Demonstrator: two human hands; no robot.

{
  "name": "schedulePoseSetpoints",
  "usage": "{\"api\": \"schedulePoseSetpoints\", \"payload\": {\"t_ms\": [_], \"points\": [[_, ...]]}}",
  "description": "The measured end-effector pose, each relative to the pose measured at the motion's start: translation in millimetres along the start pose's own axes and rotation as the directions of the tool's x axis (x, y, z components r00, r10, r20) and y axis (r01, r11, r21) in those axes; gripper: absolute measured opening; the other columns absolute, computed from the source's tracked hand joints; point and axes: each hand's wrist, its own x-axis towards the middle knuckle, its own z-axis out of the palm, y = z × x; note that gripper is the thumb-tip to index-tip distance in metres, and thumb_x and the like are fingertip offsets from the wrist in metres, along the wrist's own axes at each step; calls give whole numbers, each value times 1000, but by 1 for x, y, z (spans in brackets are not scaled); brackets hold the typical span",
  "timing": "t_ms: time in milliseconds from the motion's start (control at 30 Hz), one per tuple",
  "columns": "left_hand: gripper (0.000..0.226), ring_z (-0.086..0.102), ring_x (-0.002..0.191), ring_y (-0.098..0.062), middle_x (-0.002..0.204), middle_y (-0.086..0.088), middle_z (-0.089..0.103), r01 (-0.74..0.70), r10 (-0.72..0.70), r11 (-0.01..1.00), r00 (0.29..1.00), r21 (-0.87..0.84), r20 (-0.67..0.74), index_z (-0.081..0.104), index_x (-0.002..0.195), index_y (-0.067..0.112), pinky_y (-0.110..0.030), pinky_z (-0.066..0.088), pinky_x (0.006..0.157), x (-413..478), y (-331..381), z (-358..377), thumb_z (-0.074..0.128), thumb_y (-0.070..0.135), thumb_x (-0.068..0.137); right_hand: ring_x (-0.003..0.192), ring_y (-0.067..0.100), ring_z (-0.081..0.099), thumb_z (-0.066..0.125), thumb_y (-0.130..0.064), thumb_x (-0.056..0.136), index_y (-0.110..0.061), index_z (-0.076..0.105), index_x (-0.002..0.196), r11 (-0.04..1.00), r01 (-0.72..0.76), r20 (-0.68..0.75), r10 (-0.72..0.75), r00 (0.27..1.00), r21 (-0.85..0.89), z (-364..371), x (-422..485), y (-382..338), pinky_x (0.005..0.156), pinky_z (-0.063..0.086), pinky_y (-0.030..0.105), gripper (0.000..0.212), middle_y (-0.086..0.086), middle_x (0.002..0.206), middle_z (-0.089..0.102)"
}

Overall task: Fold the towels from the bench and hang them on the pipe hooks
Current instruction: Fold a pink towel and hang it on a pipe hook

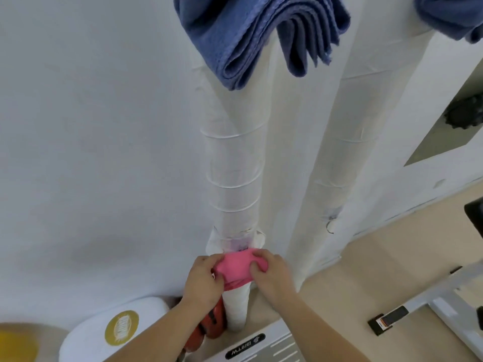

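Pink towel (pixel 235 269), one, gripped by left hand (pixel 202 279) and right hand (pixel 271 275); two blue towels (pixel 251 40) above.

One wide-angle head camera faces steeply down along the pipe (pixel 232 178), close over the left hand (pixel 202 279) and right hand (pixel 273 276) gripping a pink towel (pixel 235 267); floor (pixel 366 270) lies right of the grip.

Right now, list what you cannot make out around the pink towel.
- Head view: any hook under the pink towel, covered by it, the left hand and the right hand.
- What holds the blue towel: cut off by the top edge.
- Orange object: mostly behind the left forearm.
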Motion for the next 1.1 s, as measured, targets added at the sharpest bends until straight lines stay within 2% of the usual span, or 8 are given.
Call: {"api": "schedulePoseSetpoints", "payload": {"t_ms": [100, 167, 233, 433, 600, 767, 933, 1100], "points": [[47, 50, 123, -21, 141, 1, 44, -180, 190, 955, 981, 236, -23, 67, 129, 30, -35, 53, 99, -4, 1, 1, 63, 7, 87, 103, 18, 60, 48, -41, 95, -43, 55, 135, 990, 12, 3, -12, 1000, -138, 1, 2, 3, 90, 51, 32, 40, -3, 117, 50], [49, 57, 109, -21, 131, 4, 54, -374, 387, 866, 922, 331, 29, 70, 117, 30, -29, 58, 80, -4, 1, 1, 71, 5, 75, 114, 19, 55, 47, -43, 96, -41, 55, 137, 975, 26, 9, -25, 1000, -219, 0, 4, 3, 96, 49, 33, 42, -4, 120, 48], [50, 66, 95, -18, 118, 9, 62, -455, 448, 800, 887, 390, 115, 71, 110, 28, -21, 57, 70, -5, 0, 2, 78, 10, 64, 119, 19, 50, 46, -42, 98, -36, 56, 137, 952, 46, 22, -41, 999, -303, -2, 7, 3, 97, 47, 32, 42, -2, 122, 47], [67, 40, 143, -18, 158, 5, 40, -416, 346, 837, 906, 355, 245, 42, 153, 19, -28, 39, 116, -14, -5, 18, 46, 26, 86, 118, 25, 52, 38, -36, 102, -17, 64, 116, 875, 151, 126, -103, 987, -460, -6, 20, 9, 98, 48, 39, 35, 4, 118, 53], [78, 26, 150, -16, 164, 9, 25, -379, 279, 845, 914, 377, 294, 24, 160, 24, -26, 35, 118, -16, 10, 19, 35, 42, 85, 104, 24, 65, 40, -34, 97, -38, 45, 136, 924, 173, 179, -116, 977, -341, -9, 17, 9, 89, 53, 41, 40, 0, 116, 68], [91, 13, 156, -10, 169, 15, 4, -307, 178, 887, 917, 346, 358, 7, 163, 31, -27, 27, 123, -21, 9, 23, 47, 36, 82, 109, 17, 66, 43, -45, 99, -38, 54, 140, 987, 45, 225, -9, 974, -154, -8, 16, 11, 94, 50, 28, 43, -6, 122, 72], [95, 45, 140, -7, 167, 26, 9, -155, 58, 967, 908, 204, 416, -13, 141, 71, -25, 43, 110, -17, -1, 21, 50, 34, 79, 102, 10, 68, 51, -46, 100, -33, 60, 133, 998, 15, 226, -2, 974, -59, -2, 20, 21, 94, 52, 27, 36, -8, 113, 74], [94, 56, 128, -17, 165, 16, 26, -81, -35, 965, 901, 248, 433, -1, 158, 52, -22, 45, 99, -17, 22, 11, 52, 22, 86, 91, 3, 71, 50, -52, 98, -38, 61, 128, 999, -22, 203, 16, 979, 25, 7, 19, 29, 93, 56, 34, 35, -12, 97, 76]]}}
